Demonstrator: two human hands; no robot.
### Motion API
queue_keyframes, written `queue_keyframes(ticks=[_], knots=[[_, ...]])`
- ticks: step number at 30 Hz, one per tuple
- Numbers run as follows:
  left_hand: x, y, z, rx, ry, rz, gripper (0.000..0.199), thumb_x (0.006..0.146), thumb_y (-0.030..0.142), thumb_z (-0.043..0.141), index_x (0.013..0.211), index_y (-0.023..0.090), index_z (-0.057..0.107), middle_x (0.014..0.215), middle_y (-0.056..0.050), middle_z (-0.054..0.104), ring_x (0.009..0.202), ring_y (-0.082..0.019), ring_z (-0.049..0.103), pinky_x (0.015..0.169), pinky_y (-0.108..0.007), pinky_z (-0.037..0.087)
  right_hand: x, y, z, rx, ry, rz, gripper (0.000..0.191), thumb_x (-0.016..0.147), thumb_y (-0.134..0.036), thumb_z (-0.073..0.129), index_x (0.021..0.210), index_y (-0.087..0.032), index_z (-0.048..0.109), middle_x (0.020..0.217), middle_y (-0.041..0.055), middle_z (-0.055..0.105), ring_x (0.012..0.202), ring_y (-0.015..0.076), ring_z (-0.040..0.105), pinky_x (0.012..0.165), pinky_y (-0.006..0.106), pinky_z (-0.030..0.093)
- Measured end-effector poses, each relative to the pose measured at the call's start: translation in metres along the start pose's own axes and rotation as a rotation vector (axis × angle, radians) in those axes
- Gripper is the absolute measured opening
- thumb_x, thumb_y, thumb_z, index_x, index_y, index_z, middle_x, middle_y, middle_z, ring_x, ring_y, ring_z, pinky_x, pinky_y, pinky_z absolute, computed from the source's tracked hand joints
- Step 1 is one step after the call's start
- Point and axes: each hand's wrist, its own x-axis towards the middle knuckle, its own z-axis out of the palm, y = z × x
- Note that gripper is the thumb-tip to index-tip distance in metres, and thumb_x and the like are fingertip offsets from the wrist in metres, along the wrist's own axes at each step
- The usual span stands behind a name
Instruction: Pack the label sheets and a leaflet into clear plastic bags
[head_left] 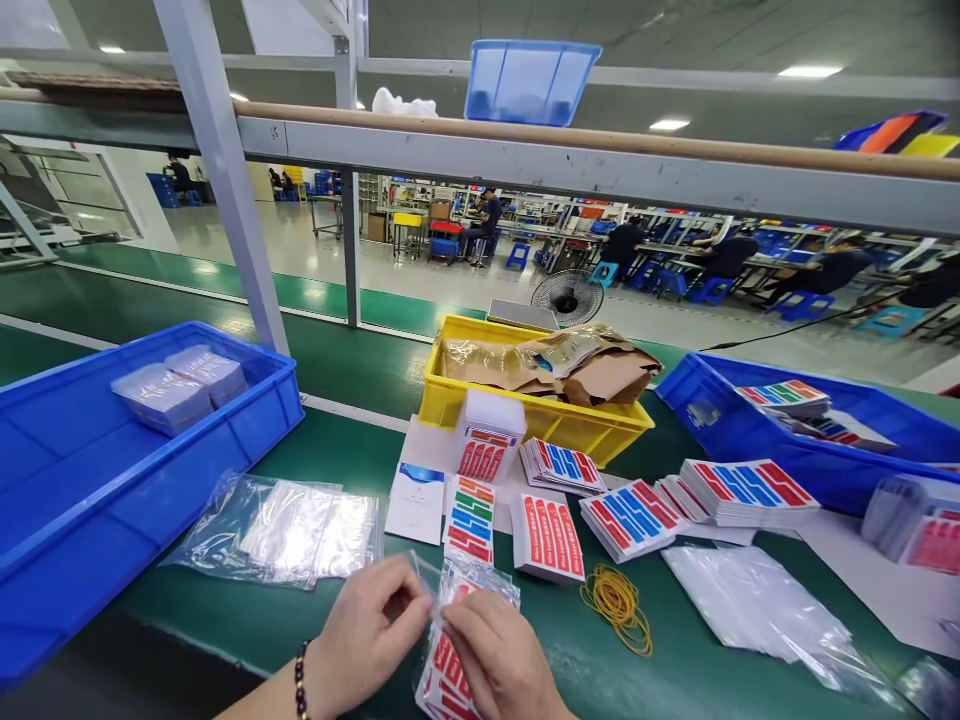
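Observation:
My left hand (pixel 379 625), with a dark beaded bracelet at its wrist, pinches the edge of a clear plastic bag. Beside it, my right hand (pixel 499 650) holds a clear bag (pixel 480 580) with red-printed cards (pixel 446 670) in it, low at the front of the green table. Just beyond the hands lies a card with red, green and blue print (pixel 470 520). Stacks of red-printed cards (pixel 547 537) and red-and-blue cards (pixel 632 518) stand to the right. A coil of yellow rubber bands (pixel 619 608) lies near my right hand.
Clear bags (pixel 315 530) lie at the left, more bags (pixel 765 600) at the right. A blue bin (pixel 225 430) stands left, a yellow bin (pixel 540 420) with brown paper at the back, another blue bin (pixel 697 400) right. A metal post (pixel 225 180) rises behind the left bin. People sit far back.

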Motion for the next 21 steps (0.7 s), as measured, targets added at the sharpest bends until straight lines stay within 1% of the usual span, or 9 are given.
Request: queue_keyframes(ticks=[1, 3, 5, 8, 13, 15, 17, 18, 21], knots=[[-0.002, 0.005, -0.009, 0.127, 0.079, 0.220, 0.019, 0.082, 0.028, 0.047, 0.085, 0.011, 0.055, 0.087, -0.009, 0.056, 0.084, -0.017, 0.048, 0.077, -0.029, 0.037, 0.004, -0.001, -0.004, 0.063, -0.026, -0.034, 0.023, 0.081, -0.008, 0.044, 0.102, -0.015, 0.046, 0.072, 0.0052, 0.054, 0.063, 0.0129, 0.049, 0.055, 0.024, 0.040], [-0.004, 0.015, -0.027, 0.339, -0.086, 0.535, 0.018, 0.082, 0.019, 0.047, 0.098, 0.015, 0.055, 0.102, -0.008, 0.056, 0.105, -0.021, 0.042, 0.094, -0.035, 0.027, 0.010, -0.003, -0.012, 0.162, -0.073, -0.092, 0.024, 0.081, -0.008, 0.044, 0.104, -0.016, 0.046, 0.073, 0.0047, 0.056, 0.065, 0.0119, 0.051, 0.056, 0.023, 0.041], [-0.005, 0.021, -0.042, 0.400, -0.339, 0.560, 0.011, 0.084, 0.018, 0.045, 0.088, 0.016, 0.054, 0.083, -0.004, 0.058, 0.097, -0.018, 0.044, 0.094, -0.034, 0.026, 0.014, -0.006, -0.019, 0.236, -0.134, -0.111, 0.019, 0.082, -0.009, 0.045, 0.099, -0.017, 0.048, 0.072, 0.0028, 0.058, 0.064, 0.0106, 0.053, 0.057, 0.020, 0.041], [-0.006, 0.022, -0.056, 0.460, -0.438, 0.455, 0.015, 0.082, 0.028, 0.051, 0.076, 0.015, 0.051, 0.070, -0.003, 0.055, 0.083, -0.017, 0.043, 0.086, -0.033, 0.031, 0.016, -0.011, -0.029, 0.338, -0.282, -0.033, 0.007, 0.085, -0.016, 0.046, 0.083, -0.018, 0.052, 0.066, -0.0006, 0.059, 0.059, 0.0085, 0.053, 0.055, 0.018, 0.040], [-0.012, 0.011, -0.062, 0.394, -0.425, 0.339, 0.015, 0.085, 0.021, 0.041, 0.073, 0.015, 0.048, 0.072, -0.002, 0.055, 0.071, -0.014, 0.043, 0.071, -0.026, 0.034, 0.021, -0.003, -0.028, 0.539, -0.450, 0.203, 0.028, 0.087, -0.036, 0.045, 0.068, -0.016, 0.051, 0.065, 0.0007, 0.056, 0.060, 0.0088, 0.050, 0.057, 0.019, 0.038], [-0.013, 0.002, -0.056, 0.324, -0.432, 0.245, 0.017, 0.087, 0.021, 0.038, 0.078, 0.016, 0.051, 0.074, -0.001, 0.056, 0.069, -0.012, 0.045, 0.068, -0.024, 0.034, 0.023, 0.015, -0.008, 0.562, -0.312, 0.256, 0.031, 0.092, -0.030, 0.032, 0.073, -0.016, 0.053, 0.071, 0.0027, 0.056, 0.067, 0.0096, 0.052, 0.064, 0.020, 0.041], [-0.014, -0.008, -0.045, 0.251, -0.438, 0.096, 0.020, 0.088, 0.024, 0.038, 0.082, 0.017, 0.056, 0.076, -0.001, 0.058, 0.070, -0.012, 0.048, 0.067, -0.022, 0.035, 0.023, 0.040, 0.024, 0.212, -0.156, 0.295, 0.021, 0.089, -0.023, 0.039, 0.099, -0.017, 0.056, 0.091, 0.0059, 0.058, 0.084, 0.0128, 0.054, 0.074, 0.025, 0.044], [-0.015, -0.014, -0.038, 0.196, -0.449, 0.049, 0.022, 0.088, 0.024, 0.038, 0.084, 0.017, 0.059, 0.077, -0.001, 0.059, 0.072, -0.012, 0.050, 0.069, -0.021, 0.036, 0.022, 0.053, 0.041, -0.022, -0.131, 0.250, 0.023, 0.086, -0.019, 0.043, 0.105, -0.015, 0.055, 0.095, 0.0083, 0.057, 0.087, 0.0159, 0.054, 0.075, 0.028, 0.045], [-0.017, -0.029, -0.016, -0.010, -0.464, -0.041, 0.023, 0.085, 0.023, 0.043, 0.085, 0.016, 0.065, 0.082, -0.003, 0.062, 0.078, -0.013, 0.055, 0.074, -0.020, 0.037, 0.018, 0.080, 0.084, -0.166, -0.165, 0.228, 0.039, 0.068, -0.008, 0.059, 0.107, -0.010, 0.057, 0.107, 0.0153, 0.053, 0.102, 0.0290, 0.048, 0.089, 0.047, 0.037]])
